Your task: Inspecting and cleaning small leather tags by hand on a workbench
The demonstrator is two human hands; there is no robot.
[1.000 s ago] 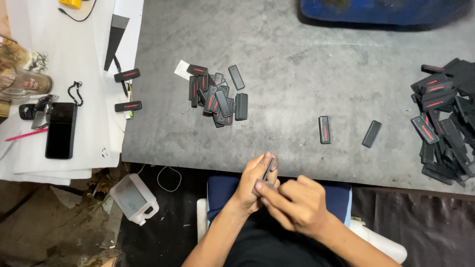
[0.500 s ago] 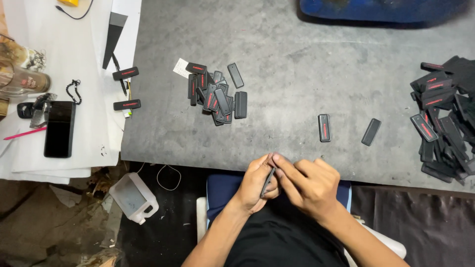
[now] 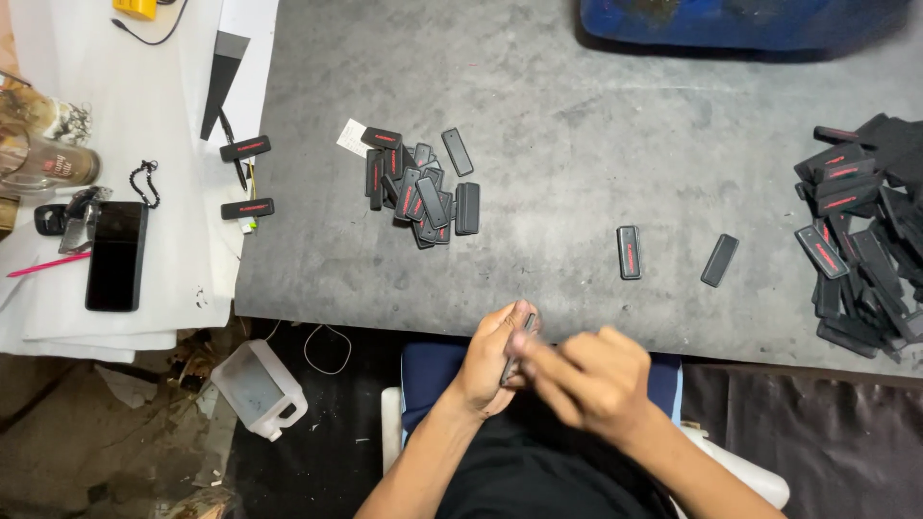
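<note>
A grey surface [image 3: 577, 135] lies ahead of both hands, a big heap of black tags [image 3: 860, 245] far to the right, a smaller pile [image 3: 423, 187] forward-left. Left hand [image 3: 490, 360] grips one tag [image 3: 517, 351] upright just off the near edge; the blurred right hand [image 3: 586, 375] seems to pinch it, apparently mid-fitting, needing a steady hold.

The desk [image 3: 577, 115] is showing a rough, matt grey surface, mottled like stone or worn felt. The small black tags [image 3: 423, 192] are looking like matt plastic or rubber, some with red marks. White paper [image 3: 173, 279] is lying smooth at the left. The phone [image 3: 115, 255] is shining glossy. The jug [image 3: 260, 389] is looking like cloudy, translucent plastic.
</note>
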